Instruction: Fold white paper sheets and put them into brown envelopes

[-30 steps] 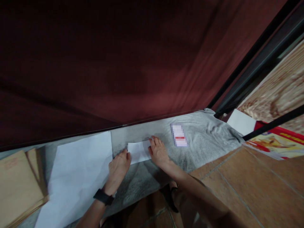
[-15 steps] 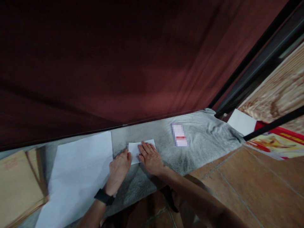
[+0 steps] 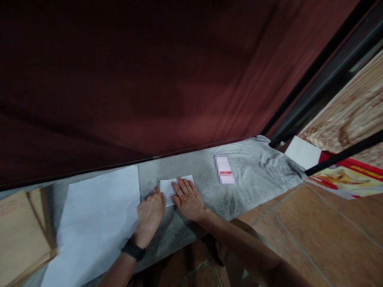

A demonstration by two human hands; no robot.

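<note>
A small white paper (image 3: 168, 187) lies on the grey cloth in front of me. My right hand (image 3: 188, 199) rests flat over its right half, fingers stretched out and slightly apart. At the paper's left edge, my left hand (image 3: 152, 209) has curled fingers, with thumb and forefinger at the edge. A dark watch is on the left wrist. Left of that hand spreads a large white sheet (image 3: 101, 219). A small pale slip with a red band (image 3: 225, 169), blurred out, lies to the right of the paper.
Brown paper envelopes (image 3: 20, 231) are stacked at the far left. Grey cloth (image 3: 254, 179) covers the narrow surface, with a dark red curtain (image 3: 179, 99) behind. Black metal bars (image 3: 314, 75) and a colourful printed box (image 3: 344, 175) stand right, above a tiled floor (image 3: 314, 227).
My right hand has slid a little left over the small paper, fingers still flat. My left hand stays at the left edge. The whole view has shifted slightly.
</note>
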